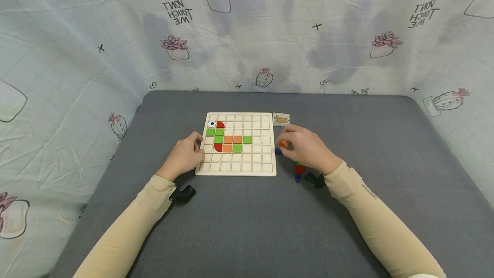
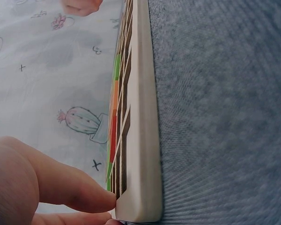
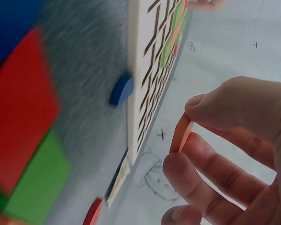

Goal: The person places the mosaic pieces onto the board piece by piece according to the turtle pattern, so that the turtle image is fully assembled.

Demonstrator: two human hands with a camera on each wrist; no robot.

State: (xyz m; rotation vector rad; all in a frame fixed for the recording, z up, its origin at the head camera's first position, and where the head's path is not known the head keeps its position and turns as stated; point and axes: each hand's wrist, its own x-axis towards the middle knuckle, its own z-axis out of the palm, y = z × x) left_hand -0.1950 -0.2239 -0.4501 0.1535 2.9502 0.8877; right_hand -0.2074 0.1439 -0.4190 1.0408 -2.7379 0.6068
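The pale wooden grid board [image 1: 254,168] lies flat on the table, with green, orange and red tiles and an eye tile [image 1: 212,124] set in its left part. My left hand [image 1: 181,155] holds the board's left edge with thumb and finger; in the left wrist view its thumb [image 2: 79,192] touches the rim near a corner. Just off the right edge, my right hand [image 1: 306,147] pinches an orange tile [image 3: 181,133] between thumb and fingertips, raised above the table. A blue tile [image 3: 121,90] lies against the board's edge, below that hand.
A small picture card [image 1: 281,119] lies beside the board's upper right corner. Red [image 1: 299,169], green and blue tiles lie partly hidden under my right wrist. Another red tile [image 3: 93,212] shows near the card. Printed cloth [image 1: 270,33] hangs behind the grey table [image 1: 247,226].
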